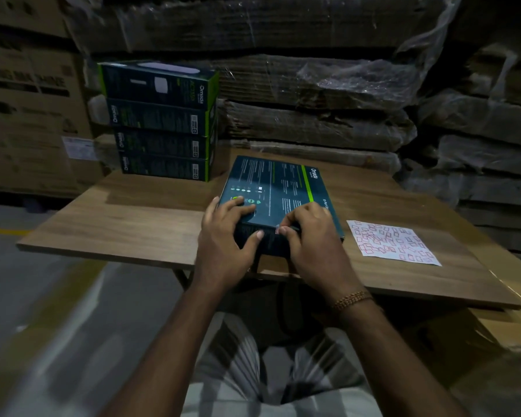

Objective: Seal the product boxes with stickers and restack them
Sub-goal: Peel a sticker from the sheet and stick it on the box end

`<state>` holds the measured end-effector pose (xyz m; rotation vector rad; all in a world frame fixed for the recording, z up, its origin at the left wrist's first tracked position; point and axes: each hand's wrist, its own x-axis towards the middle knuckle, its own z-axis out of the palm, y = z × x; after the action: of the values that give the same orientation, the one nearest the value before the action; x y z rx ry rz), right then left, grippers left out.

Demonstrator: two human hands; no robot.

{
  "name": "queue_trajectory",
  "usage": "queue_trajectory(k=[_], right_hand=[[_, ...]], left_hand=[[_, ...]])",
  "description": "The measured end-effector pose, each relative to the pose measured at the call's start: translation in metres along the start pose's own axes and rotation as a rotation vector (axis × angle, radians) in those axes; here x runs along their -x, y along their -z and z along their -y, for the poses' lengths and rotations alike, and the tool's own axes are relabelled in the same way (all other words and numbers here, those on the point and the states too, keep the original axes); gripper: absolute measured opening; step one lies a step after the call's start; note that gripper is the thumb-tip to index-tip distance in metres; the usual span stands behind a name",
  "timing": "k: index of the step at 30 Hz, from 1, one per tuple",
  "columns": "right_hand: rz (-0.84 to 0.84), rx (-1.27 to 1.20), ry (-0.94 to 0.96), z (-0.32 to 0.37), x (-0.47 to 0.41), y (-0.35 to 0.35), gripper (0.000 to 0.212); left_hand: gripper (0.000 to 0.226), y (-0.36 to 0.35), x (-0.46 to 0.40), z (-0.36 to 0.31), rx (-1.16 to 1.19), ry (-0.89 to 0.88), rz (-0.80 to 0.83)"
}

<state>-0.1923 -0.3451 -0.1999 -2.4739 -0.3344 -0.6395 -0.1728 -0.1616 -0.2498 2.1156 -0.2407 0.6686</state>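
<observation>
While the left hand (223, 236) is gripping the box (278, 194), the right hand (309, 233) is pinching a sticker (278, 230) directly under its fingertips, against the near edge.

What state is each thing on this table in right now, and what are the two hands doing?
Box on the table: lying flat, closed, near edge gripped.
Left hand: grips the box's near edge, fingers on top, thumb on the side.
Right hand: pinches a small sticker at the box's near edge.
Stack of boxes: four high, closed, untouched.
Sticker sheet: flat on the table, right of the box.
</observation>
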Motion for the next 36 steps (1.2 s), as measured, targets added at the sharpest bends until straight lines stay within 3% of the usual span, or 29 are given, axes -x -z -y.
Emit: queue_trajectory(k=[36], right_hand=[[-0.113, 0.205, 0.023, 0.004, 0.001, -0.019, 0.007]], left_hand=[[0.061, -0.013, 0.003, -0.004, -0.016, 0.004, -0.122]])
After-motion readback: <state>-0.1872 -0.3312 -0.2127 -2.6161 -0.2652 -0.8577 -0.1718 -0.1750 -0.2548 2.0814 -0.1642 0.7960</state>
